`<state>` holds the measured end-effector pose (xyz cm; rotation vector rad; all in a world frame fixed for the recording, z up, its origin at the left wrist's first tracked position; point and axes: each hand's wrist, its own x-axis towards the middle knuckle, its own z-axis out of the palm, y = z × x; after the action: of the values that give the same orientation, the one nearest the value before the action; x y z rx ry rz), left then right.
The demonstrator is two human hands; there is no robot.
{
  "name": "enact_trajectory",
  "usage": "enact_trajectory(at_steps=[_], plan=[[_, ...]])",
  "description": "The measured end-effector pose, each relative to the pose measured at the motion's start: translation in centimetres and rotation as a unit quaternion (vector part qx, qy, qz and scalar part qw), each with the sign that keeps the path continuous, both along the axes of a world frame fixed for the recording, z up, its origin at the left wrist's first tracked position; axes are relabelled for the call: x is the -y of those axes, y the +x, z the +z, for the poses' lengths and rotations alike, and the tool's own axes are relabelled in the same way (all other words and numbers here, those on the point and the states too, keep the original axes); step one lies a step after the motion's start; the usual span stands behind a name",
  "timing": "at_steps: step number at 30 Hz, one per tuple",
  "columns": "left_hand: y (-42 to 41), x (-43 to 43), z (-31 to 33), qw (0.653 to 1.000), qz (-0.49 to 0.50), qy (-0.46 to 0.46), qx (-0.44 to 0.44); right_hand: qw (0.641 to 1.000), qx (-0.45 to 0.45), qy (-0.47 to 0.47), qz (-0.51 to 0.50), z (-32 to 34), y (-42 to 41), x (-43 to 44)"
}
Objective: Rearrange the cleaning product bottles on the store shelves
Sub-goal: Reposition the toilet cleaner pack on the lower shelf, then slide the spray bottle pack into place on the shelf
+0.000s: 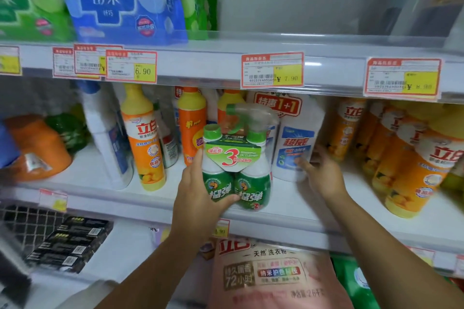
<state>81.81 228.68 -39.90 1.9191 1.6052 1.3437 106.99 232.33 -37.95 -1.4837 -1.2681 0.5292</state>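
The twin pack of green cleaner bottles [236,170], two bottles joined by a card collar marked with a red 3 and one topped by a clear trigger sprayer, stands upright at the front edge of the middle shelf [288,211]; whether its base rests on the shelf or hangs just above it is not clear. The left hand [198,198] has its grip around the left bottle of the pack, thumb curled across the lower front label and fingers running up its left side. The right hand [319,173] reaches in just right of the pack with its grip spread, holding nothing, fingertips at the lower label of a white bottle [293,138] with a blue label; motion blur hides whether they touch it. Left of the pack stand an orange-and-yellow bottle [145,143] and, farther back, a shorter orange bottle [192,123]. To the right a row of orange bottles [411,165] fills the shelf. At the far left an orange bottle [37,148] lies on its side. Price tags [272,70] line the shelf edge above, where a blue pack [120,0] sits. Below, a pink bag of laundry powder [273,276] and black boxes [72,241] lie on the lower shelf.
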Motion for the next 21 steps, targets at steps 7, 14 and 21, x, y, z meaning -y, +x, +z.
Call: enact_trajectory(at_steps=[7,14,21], plan=[[3.9,0.0,-0.4,0.999,-0.013,0.024,-0.037,0.999,-0.047,0.018,0.000,0.7,-1.1,2.8],[6.5,-0.8,-0.6,0.995,-0.101,0.009,-0.025,0.996,0.032,-0.030,0.081,0.4,-0.4,6.1],[4.3,-0.8,-1.3,0.984,-0.141,-0.021,-0.105,0.998,0.049,-0.010,0.042,0.2,0.7,5.5]])
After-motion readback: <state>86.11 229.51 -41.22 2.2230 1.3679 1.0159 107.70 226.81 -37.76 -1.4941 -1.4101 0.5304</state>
